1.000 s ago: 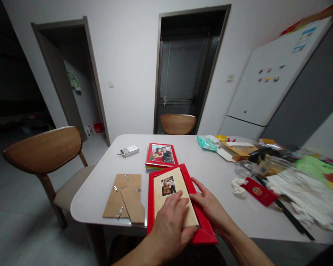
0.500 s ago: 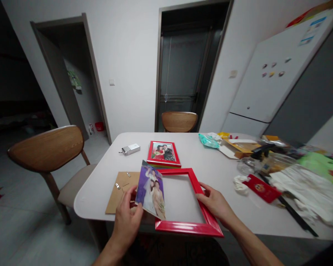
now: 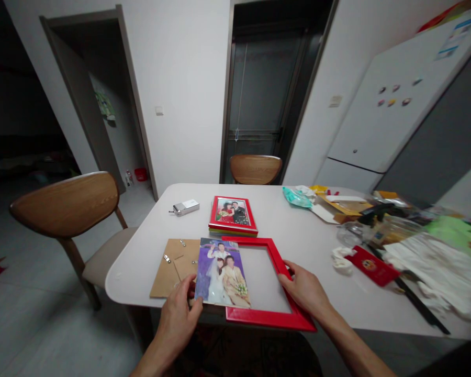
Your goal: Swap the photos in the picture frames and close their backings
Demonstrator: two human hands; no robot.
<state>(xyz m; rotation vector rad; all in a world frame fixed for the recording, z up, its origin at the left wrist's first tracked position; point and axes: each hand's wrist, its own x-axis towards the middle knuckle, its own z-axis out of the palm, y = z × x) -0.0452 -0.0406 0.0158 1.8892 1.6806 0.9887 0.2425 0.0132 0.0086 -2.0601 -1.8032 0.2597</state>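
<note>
My left hand [image 3: 181, 308] grips the lower left edge of a wedding photo [image 3: 223, 275], thumb on its front. The photo is tilted up towards me and overlaps the left part of a red picture frame [image 3: 269, 318]. Nothing shows through the frame's opening but the tabletop. My right hand [image 3: 304, 288] is closed around the frame's right side. Under and beside the photo lies a brown backing board [image 3: 163, 277] with metal clips, partly hidden by the photo and my left hand. Behind stands a small stack topped by a red framed photo [image 3: 233, 215].
A silver and white device [image 3: 186, 207] lies at the table's back left. On the right are a teal plastic bag [image 3: 297, 197], a red packet [image 3: 372, 265], crumpled tissue [image 3: 342, 260], white plastic sheeting [image 3: 427, 272] and a black strip [image 3: 424, 306]. Wooden chairs [image 3: 68, 207] stand around the white table [image 3: 135, 262].
The photo in my left hand has turned to face me more and shifted right over the frame. More of the backing board's clips now show. My right hand keeps its hold.
</note>
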